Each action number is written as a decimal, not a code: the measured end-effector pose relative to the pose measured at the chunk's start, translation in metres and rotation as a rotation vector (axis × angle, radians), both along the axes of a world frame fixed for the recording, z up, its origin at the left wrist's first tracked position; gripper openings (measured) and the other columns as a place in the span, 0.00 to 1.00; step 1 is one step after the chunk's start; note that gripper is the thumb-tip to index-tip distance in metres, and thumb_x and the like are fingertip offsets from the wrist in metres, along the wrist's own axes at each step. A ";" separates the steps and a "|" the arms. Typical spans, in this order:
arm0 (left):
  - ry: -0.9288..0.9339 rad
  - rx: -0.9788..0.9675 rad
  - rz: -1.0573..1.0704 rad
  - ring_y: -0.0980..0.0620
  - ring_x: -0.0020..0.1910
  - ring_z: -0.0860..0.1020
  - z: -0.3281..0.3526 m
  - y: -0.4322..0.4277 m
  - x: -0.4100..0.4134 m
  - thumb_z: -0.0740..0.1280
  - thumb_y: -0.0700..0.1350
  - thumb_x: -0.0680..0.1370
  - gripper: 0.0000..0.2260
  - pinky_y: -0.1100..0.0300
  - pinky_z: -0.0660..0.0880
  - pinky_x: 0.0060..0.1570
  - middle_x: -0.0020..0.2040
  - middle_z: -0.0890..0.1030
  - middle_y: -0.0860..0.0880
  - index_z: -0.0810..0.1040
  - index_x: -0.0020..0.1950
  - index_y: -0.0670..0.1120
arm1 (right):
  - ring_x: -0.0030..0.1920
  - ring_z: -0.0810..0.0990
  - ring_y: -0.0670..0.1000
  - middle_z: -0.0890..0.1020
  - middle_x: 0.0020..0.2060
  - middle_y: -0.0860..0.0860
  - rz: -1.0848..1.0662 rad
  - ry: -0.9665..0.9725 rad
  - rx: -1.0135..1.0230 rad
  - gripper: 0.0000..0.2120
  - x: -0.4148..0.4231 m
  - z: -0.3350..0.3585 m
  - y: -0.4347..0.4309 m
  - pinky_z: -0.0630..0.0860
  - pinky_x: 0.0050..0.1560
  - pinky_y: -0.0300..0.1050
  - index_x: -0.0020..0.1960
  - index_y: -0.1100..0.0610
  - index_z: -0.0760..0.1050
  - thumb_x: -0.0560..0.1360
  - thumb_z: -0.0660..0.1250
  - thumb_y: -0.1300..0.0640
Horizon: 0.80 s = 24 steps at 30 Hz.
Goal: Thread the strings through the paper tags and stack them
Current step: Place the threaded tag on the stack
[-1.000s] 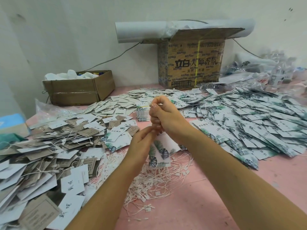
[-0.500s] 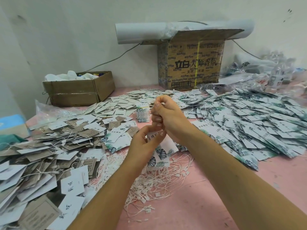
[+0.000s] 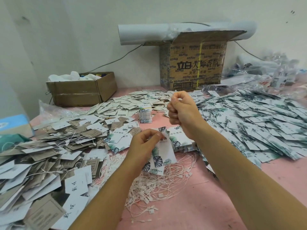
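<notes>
My left hand [image 3: 144,143] pinches the top of a small set of white paper tags [image 3: 162,156] printed with dark leaves; the tags hang down over the pink table [image 3: 207,205]. My right hand [image 3: 181,110] is raised above and to the right of them, fingers curled in a fist with thumb and forefinger pinched together; the string itself is too thin to make out. A tangle of white strings [image 3: 154,183] lies on the table under my left hand.
A heap of strung tags [image 3: 41,155] covers the left side. Unstrung leaf tags [image 3: 257,125] spread over the right. A banded tag bundle [image 3: 145,115] stands mid-table. A low cardboard box [image 3: 81,90] and a tall printed carton [image 3: 194,63] stand by the wall.
My right hand has lifted up and to the right, away from my left hand. My left hand has dropped a little with the tags. The hands were together before and are now apart.
</notes>
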<state>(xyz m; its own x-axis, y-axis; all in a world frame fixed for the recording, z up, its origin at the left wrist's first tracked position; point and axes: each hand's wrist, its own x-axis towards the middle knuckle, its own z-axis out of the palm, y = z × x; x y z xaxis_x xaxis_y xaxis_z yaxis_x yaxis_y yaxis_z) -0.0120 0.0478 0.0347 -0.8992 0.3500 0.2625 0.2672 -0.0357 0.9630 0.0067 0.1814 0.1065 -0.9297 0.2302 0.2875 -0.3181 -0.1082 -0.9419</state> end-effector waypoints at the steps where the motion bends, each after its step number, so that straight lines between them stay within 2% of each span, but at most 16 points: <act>1: -0.011 0.006 0.011 0.63 0.31 0.75 0.000 -0.001 -0.001 0.66 0.42 0.78 0.10 0.72 0.70 0.31 0.32 0.79 0.56 0.81 0.37 0.48 | 0.20 0.61 0.42 0.66 0.26 0.48 -0.073 -0.015 0.044 0.10 -0.001 0.000 0.004 0.57 0.20 0.34 0.41 0.55 0.62 0.82 0.51 0.61; 5: -0.064 0.036 0.057 0.62 0.28 0.76 -0.001 -0.005 -0.004 0.65 0.41 0.78 0.10 0.71 0.70 0.27 0.31 0.80 0.55 0.80 0.37 0.47 | 0.19 0.62 0.42 0.67 0.29 0.50 -0.219 -0.167 0.201 0.09 -0.002 0.000 0.021 0.57 0.18 0.33 0.41 0.54 0.64 0.79 0.54 0.63; 7: -0.077 0.050 0.084 0.61 0.28 0.76 -0.002 -0.005 -0.005 0.66 0.41 0.78 0.09 0.70 0.70 0.27 0.31 0.80 0.56 0.80 0.38 0.47 | 0.24 0.65 0.46 0.69 0.32 0.52 -0.226 -0.262 0.370 0.08 -0.001 0.000 0.026 0.59 0.20 0.36 0.42 0.54 0.65 0.78 0.56 0.64; 10: -0.094 0.089 0.108 0.61 0.29 0.77 -0.001 -0.005 -0.006 0.66 0.41 0.77 0.08 0.70 0.71 0.28 0.32 0.81 0.55 0.80 0.38 0.46 | 0.32 0.70 0.50 0.73 0.35 0.52 -0.191 -0.309 0.752 0.06 0.000 -0.002 0.024 0.66 0.26 0.41 0.42 0.54 0.69 0.77 0.60 0.62; 13: -0.082 0.088 0.106 0.62 0.31 0.77 -0.002 -0.004 -0.007 0.67 0.42 0.77 0.08 0.71 0.73 0.31 0.35 0.82 0.53 0.81 0.39 0.46 | 0.38 0.75 0.49 0.77 0.39 0.48 -0.026 -0.332 1.034 0.04 0.000 -0.003 0.017 0.73 0.39 0.43 0.42 0.54 0.73 0.76 0.64 0.58; 14: -0.076 0.085 0.104 0.62 0.32 0.77 -0.003 -0.004 -0.007 0.67 0.42 0.77 0.07 0.72 0.73 0.33 0.37 0.82 0.51 0.81 0.39 0.46 | 0.39 0.75 0.48 0.78 0.38 0.48 0.049 -0.350 1.079 0.03 0.001 -0.003 0.014 0.73 0.41 0.43 0.43 0.54 0.74 0.76 0.65 0.57; 17: -0.068 0.077 0.118 0.61 0.32 0.76 -0.006 -0.003 -0.007 0.67 0.42 0.77 0.06 0.71 0.72 0.33 0.37 0.81 0.49 0.81 0.40 0.46 | 0.36 0.76 0.46 0.78 0.36 0.46 0.178 -0.375 1.176 0.04 0.003 -0.003 0.009 0.72 0.39 0.40 0.43 0.54 0.75 0.74 0.68 0.55; 19: -0.083 0.093 0.123 0.60 0.31 0.77 -0.007 -0.001 -0.006 0.67 0.42 0.76 0.07 0.69 0.73 0.32 0.36 0.80 0.50 0.81 0.39 0.46 | 0.35 0.76 0.45 0.77 0.36 0.46 0.142 -0.351 1.240 0.06 0.003 -0.005 0.007 0.73 0.37 0.39 0.43 0.54 0.74 0.73 0.70 0.55; 22: -0.100 0.120 0.118 0.54 0.35 0.79 -0.010 0.002 -0.005 0.67 0.42 0.76 0.09 0.61 0.76 0.36 0.35 0.81 0.49 0.81 0.37 0.48 | 0.30 0.78 0.45 0.78 0.37 0.49 0.101 -0.346 1.214 0.09 0.002 -0.009 0.003 0.76 0.37 0.43 0.45 0.56 0.70 0.72 0.71 0.58; 24: -0.071 0.115 0.118 0.55 0.35 0.80 -0.010 0.003 -0.005 0.68 0.42 0.76 0.10 0.62 0.76 0.37 0.35 0.82 0.51 0.82 0.35 0.50 | 0.34 0.77 0.47 0.79 0.40 0.51 0.066 -0.306 1.220 0.11 0.001 -0.011 0.001 0.75 0.40 0.44 0.47 0.55 0.69 0.71 0.72 0.59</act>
